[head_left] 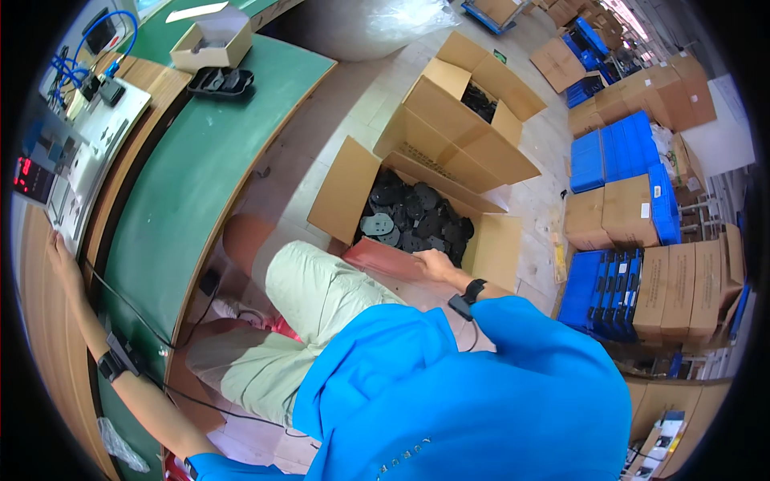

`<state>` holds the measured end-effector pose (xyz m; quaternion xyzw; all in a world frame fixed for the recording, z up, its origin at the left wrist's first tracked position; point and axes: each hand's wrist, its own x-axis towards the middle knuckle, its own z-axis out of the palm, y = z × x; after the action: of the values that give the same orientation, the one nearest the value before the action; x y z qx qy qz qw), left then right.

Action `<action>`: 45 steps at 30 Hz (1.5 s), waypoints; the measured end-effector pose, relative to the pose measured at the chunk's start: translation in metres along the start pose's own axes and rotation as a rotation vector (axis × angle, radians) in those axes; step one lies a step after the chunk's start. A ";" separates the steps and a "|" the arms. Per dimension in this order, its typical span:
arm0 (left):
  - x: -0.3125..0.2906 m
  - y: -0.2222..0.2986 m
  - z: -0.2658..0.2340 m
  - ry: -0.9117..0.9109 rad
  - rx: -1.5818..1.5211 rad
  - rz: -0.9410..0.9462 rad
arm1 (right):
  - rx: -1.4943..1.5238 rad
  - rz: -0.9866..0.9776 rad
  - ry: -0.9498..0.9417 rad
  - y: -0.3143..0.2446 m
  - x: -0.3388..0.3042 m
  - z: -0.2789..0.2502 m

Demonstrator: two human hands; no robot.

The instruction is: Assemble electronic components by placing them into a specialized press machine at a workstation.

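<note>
My left hand (pixel 64 255) rests on the wooden bench top (pixel 48 321), fingers stretched out, beside the white plate of a bench machine (pixel 96 152). My right hand (pixel 437 264) is closed on the near edge of an open cardboard box (pixel 345 188), where a reddish flap (pixel 385 260) shows. Inside that box lie several black and grey flat rounded plastic parts (pixel 413 210), heaped loosely. My right fingertips are partly hidden by the hand itself.
Behind the near box stands another open cardboard box (pixel 473 140) with dark parts. A green table (pixel 172 208) bears a black tray (pixel 220 82) and a small carton (pixel 212 48). Blue crates (pixel 613 152) and cartons are stacked at right. A black cable (pixel 136 313) crosses the table edge.
</note>
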<state>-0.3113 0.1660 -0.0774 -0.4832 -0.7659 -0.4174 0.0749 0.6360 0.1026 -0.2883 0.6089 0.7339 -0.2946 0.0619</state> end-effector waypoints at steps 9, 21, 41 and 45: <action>0.004 0.003 0.005 -0.039 0.002 -0.064 | -0.076 -0.060 0.131 0.042 0.016 -0.136; -0.012 0.041 0.011 -0.024 0.009 -0.042 | 0.029 0.041 0.002 -0.023 -0.010 0.006; -0.011 0.033 0.002 -0.016 0.018 -0.046 | 0.237 0.004 -0.572 -0.063 0.040 0.023; -0.010 0.038 0.012 -0.030 0.025 -0.085 | 0.036 -0.126 -0.386 -0.058 0.090 0.023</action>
<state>-0.2723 0.1744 -0.0686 -0.4553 -0.7920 -0.4034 0.0518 0.5531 0.1630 -0.3263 0.4949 0.7397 -0.4223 0.1721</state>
